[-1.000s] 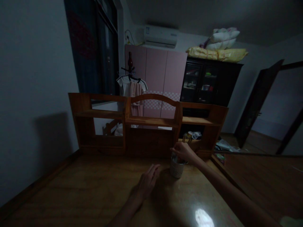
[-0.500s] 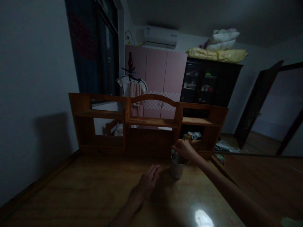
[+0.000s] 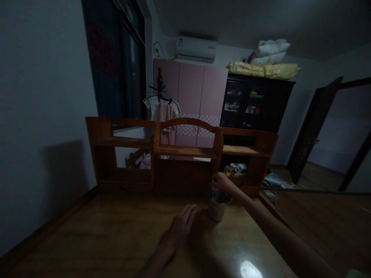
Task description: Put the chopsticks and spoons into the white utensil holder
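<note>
A pale cup (image 3: 216,211) stands upright on the wooden desk, with several thin items (image 3: 215,194) sticking out of its top; the dim light hides what kind they are. Directly above them is my right hand (image 3: 222,183), its thumb and fingertips pinched together. What the pinch holds, if anything, I cannot make out. To the left of the cup and apart from it, my left hand (image 3: 182,224) rests at the desk with its fingers stretched out, holding nothing.
A wooden shelf unit (image 3: 185,151) runs along the desk's back edge. Several items (image 3: 237,168) sit in its lower right compartment. A wall (image 3: 52,185) borders the desk (image 3: 116,231) on the left. A pink wardrobe (image 3: 189,85) and a dark cabinet (image 3: 278,104) stand beyond.
My right hand stays above the cup with almost the same pinch. My left hand keeps its place. The whole view has shifted slightly downward in the frame.
</note>
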{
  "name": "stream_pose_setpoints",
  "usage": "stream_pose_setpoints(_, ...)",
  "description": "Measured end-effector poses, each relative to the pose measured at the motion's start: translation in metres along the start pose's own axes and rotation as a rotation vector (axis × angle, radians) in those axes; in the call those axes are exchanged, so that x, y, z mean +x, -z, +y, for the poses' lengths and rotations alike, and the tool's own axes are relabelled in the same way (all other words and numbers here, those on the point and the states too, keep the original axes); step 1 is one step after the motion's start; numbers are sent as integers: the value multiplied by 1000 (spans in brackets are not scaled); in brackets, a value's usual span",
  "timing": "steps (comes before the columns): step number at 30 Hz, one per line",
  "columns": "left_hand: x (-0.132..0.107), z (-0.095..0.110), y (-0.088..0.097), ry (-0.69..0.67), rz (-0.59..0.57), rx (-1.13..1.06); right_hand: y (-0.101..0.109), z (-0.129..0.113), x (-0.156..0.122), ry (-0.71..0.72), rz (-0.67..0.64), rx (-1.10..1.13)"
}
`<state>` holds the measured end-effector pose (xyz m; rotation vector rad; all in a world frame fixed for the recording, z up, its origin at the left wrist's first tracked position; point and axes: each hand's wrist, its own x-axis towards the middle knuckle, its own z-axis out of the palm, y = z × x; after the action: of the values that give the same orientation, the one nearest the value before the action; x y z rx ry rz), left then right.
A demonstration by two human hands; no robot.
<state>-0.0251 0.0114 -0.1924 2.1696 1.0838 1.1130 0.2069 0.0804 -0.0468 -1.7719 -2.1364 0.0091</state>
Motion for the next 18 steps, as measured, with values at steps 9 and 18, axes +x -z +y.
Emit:
stream_pose_setpoints(9, 1, 7, 2, -17, 16, 0, 41, -10, -11, 76, 162, 58)
stream_pose_setpoints(18, 0, 4, 1, -37, 29, 46, 28, -7, -24, 37, 152, 132)
